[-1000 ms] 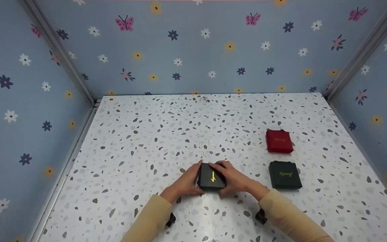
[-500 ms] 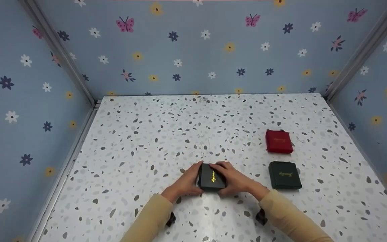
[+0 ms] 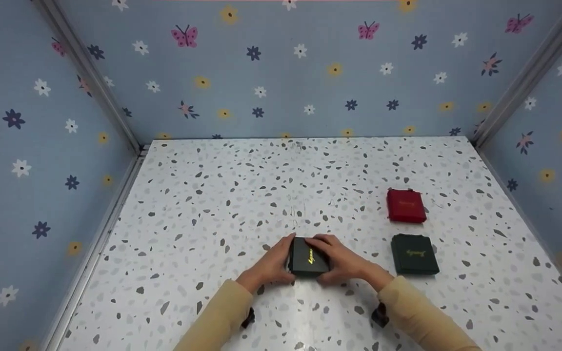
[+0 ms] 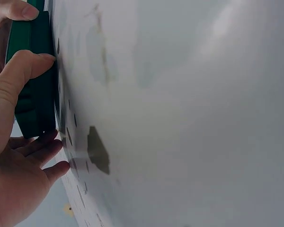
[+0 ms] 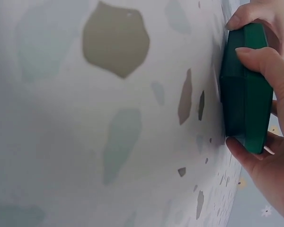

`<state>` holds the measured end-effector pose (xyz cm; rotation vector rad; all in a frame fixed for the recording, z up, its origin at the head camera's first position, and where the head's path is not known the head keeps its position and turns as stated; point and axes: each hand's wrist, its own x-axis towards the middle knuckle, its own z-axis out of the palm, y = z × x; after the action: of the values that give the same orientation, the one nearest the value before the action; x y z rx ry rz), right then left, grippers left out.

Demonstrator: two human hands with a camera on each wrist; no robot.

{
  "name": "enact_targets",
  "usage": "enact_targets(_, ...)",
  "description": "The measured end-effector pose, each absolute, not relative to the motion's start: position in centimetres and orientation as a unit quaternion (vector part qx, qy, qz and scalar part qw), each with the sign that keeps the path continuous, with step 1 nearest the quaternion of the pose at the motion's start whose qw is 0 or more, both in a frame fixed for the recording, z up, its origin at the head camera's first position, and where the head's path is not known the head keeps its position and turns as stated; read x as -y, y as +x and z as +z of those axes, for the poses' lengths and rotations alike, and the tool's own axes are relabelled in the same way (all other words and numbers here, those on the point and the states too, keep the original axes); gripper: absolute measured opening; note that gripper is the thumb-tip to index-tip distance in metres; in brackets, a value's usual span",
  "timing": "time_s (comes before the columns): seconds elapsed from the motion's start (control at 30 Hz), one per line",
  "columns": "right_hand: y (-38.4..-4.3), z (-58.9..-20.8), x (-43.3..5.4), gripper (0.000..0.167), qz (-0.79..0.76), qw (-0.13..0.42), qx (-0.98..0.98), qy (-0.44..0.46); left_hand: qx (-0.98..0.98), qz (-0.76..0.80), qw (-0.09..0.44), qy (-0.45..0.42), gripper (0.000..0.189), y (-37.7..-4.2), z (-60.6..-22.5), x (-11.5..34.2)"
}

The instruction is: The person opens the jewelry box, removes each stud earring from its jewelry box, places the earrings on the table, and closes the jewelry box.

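The dark green box [image 3: 304, 264] is between your two hands, at the near middle of the table [image 3: 212, 219], its lid closed and its gold lettering facing up. Your left hand [image 3: 275, 264] grips it from the left side, thumb on the near face, fingers around toward the far edge. Your right hand [image 3: 338, 262] grips it from the right, thumb likewise on the near face and fingers over the top at the far corner. So both hands are clamped on the same box. It seems to sit on or very near the tabletop; the wrist views do not settle which.

To your right, apart from your hands, lies a second green box [image 3: 414, 255], closed, also gold-lettered. Just beyond it is a red box [image 3: 406, 206], closed too. Your beige sleeves [image 3: 217, 312] reach in from the near edge, and blue flowered walls [image 3: 281, 68] enclose the speckled white table.
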<state>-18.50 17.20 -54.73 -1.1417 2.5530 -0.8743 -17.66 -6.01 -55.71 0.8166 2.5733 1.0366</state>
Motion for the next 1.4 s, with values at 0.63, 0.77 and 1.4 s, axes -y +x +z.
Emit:
enact_targets(0.63,-18.64,-54.76,-17.42,0.083,-0.317,0.091,-0.849,-0.413,-0.879,0.357,0.115,0.294,0.103,-17.54,-55.65,6.05)
enact_targets(0.77,-18.69,-54.81,-17.46,0.084,-0.319,0.088,-0.847,-0.417,-0.878,0.358,0.118,0.295,0.103,-17.56,-55.64,6.09)
enact_targets(1.4,-18.92,-55.21,-17.63,0.086,-0.332,0.103,-0.848,-0.400,-0.877,0.380,0.125,0.267,0.106,-17.69,-55.90,6.07)
